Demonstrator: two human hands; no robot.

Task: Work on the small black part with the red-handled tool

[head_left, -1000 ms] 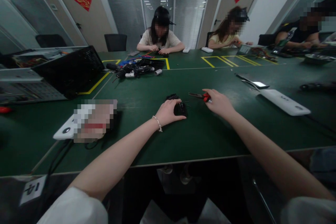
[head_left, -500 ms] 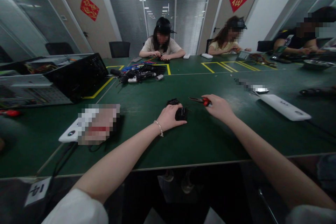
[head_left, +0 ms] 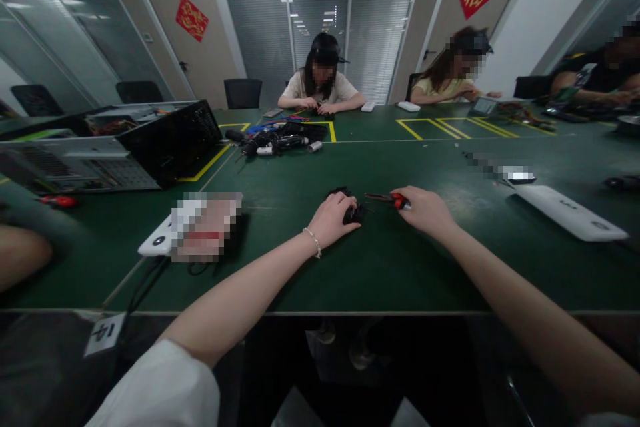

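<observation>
My left hand (head_left: 331, 219), with a bead bracelet at the wrist, is closed over a small black object (head_left: 351, 213) lying on the green table (head_left: 380, 267). Beside it, my right hand (head_left: 426, 211) grips red-handled pliers (head_left: 387, 199) whose thin jaws point left toward the black object. Both forearms reach out from the near edge of the table.
An open computer case (head_left: 115, 147) lies at the left, with a white power strip (head_left: 159, 241) in front of it. Black parts and cables (head_left: 275, 139) are piled mid-table. Another white strip (head_left: 570, 211) lies right. Three people sit across the table; another person's arm (head_left: 23, 253) shows at far left.
The view has shifted so everything sits slightly right. My hands stay on the black object and the pliers, and the left fingers curl further over the object.
</observation>
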